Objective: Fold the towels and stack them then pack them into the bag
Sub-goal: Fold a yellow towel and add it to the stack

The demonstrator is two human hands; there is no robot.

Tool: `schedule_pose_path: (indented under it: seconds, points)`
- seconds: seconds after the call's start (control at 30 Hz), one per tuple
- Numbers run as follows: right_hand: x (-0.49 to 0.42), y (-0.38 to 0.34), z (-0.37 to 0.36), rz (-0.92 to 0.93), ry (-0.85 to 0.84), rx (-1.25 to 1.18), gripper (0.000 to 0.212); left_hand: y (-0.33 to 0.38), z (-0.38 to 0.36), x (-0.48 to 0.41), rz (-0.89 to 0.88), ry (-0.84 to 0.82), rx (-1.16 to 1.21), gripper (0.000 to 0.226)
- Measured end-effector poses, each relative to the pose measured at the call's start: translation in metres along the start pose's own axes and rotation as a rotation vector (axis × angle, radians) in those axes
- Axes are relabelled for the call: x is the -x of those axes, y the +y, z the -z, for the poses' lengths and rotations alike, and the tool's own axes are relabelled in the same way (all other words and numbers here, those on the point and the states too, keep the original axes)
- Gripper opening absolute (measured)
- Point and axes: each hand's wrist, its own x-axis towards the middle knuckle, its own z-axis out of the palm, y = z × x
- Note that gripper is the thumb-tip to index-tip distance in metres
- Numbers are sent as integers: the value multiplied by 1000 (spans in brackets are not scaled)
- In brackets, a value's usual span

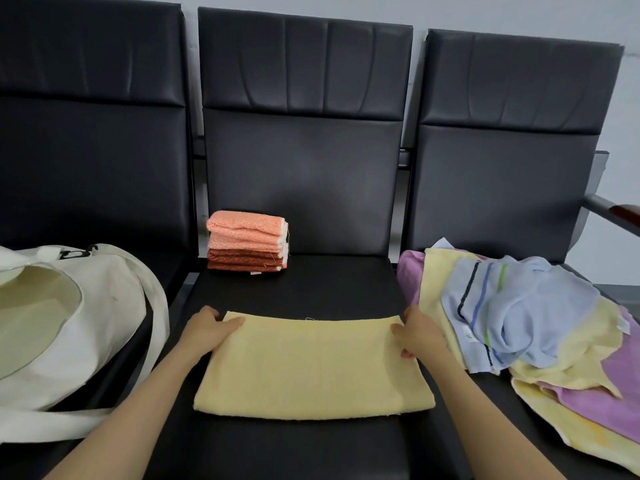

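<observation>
Yellow towel (313,368) is lying flat and folded on the middle seat (311,292) right in front of you, its long edges running from 9 to 3 o'clock. You are reaching both forearms forward along its short sides. Your left hand (211,329) is gripping the far corner at 10 o'clock, thumb lying on top of the cloth and the fingers curling round the edge behind it. Your right hand (420,336) is mirroring that at 2 o'clock, thumb pressing on the top face and fingers tucking down past the corner; how far they go under the cloth you cannot tell. At 11 o'clock from the towel, well apart from it and against the backrest, a stack of folded orange towels (247,245) is standing, lighter ones over darker ones. At 9 o'clock the white bag (114,306) is slumping on the neighbouring seat with its mouth gaping open. At 3 o'clock a pile of loose towels (536,323), blue, yellow and purple, is sprawling just beside your right hand.
</observation>
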Motion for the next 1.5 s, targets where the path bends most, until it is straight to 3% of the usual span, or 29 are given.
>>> schedule_pose_path:
  seconds: [0.07,0.2,0.3,0.4,0.5,0.57,0.73,0.83,0.97,1.03,1.17,1.3,1.5]
  points:
    - [9,-6,0,69,64,210,23,1,4,0,89,-161,-86,82]
    - [29,-26,-4,224,47,411,34,0,2,4,84,-218,-179,54]
    - [37,-36,-11,351,-178,357,46,2,1,9,-49,-114,-91,47]
    - [44,-40,-22,433,-427,319,65,5,6,15,-197,1,7,60]
    - [47,-41,-32,469,-450,433,80,10,13,23,-375,-86,77,38]
    - [47,-44,-37,476,-436,498,86,17,18,33,-349,-208,179,31]
    - [51,-54,-50,512,-391,595,88,48,24,64,-362,-442,374,66]
    - [61,-63,-64,558,-345,588,84,69,10,78,-382,-552,380,71]
    - [65,-78,-78,631,-386,351,70,89,-17,87,-378,-612,251,74]
    - [58,-79,-67,581,-419,108,47,92,-26,86,-357,-596,252,75]
    - [34,-54,-25,223,-343,-222,17,89,-38,82,-325,-585,256,75]
    - [28,-28,-6,12,-574,-403,21,93,-52,86,-332,-608,246,75]
    - [25,-28,-5,-108,-588,-534,33,93,-81,92,-372,-687,300,76]
